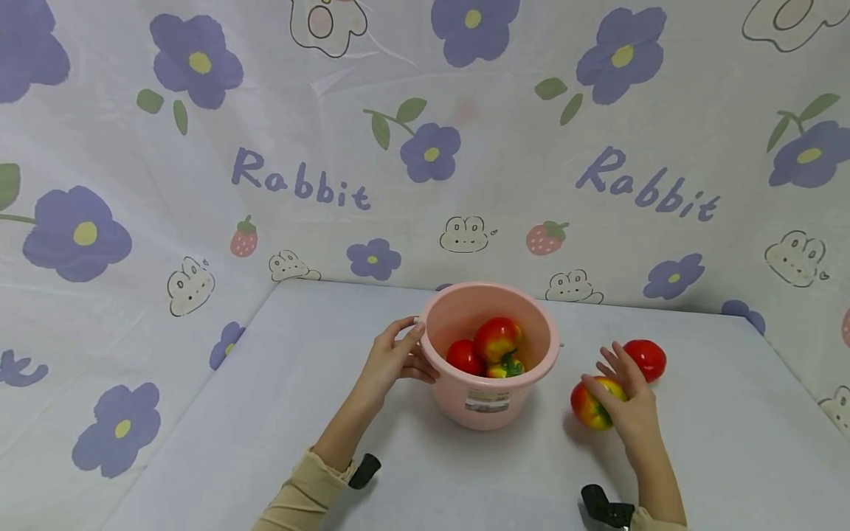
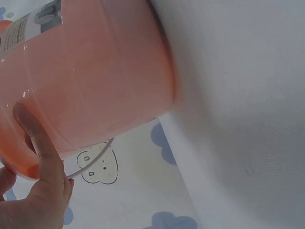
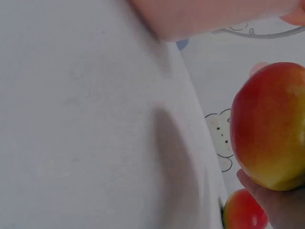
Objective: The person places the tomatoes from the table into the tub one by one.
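A pink bucket (image 1: 451, 398) stands upright on the table, with a red fruit (image 1: 463, 357) and two red-and-yellow fruits (image 1: 496, 338) inside. My left hand (image 1: 392, 361) grips its rim at the left side, and the left wrist view shows the thumb along the bucket wall (image 2: 105, 71). Right of the bucket, my right hand (image 1: 634, 409) holds a glossy red-and-yellow fruit (image 3: 269, 126) between thumb and fingers. In the right wrist view this fruit looks raised off the table, its shadow below. Another red fruit (image 1: 647, 359) lies just behind that hand.
The white tabletop (image 1: 279, 383) runs back to a patterned cloth wall (image 1: 398, 221) with flowers and rabbits. A thin white handle (image 2: 93, 162) hangs by the bucket's side. Black wrist mounts (image 1: 365, 472) sit at both sleeves.
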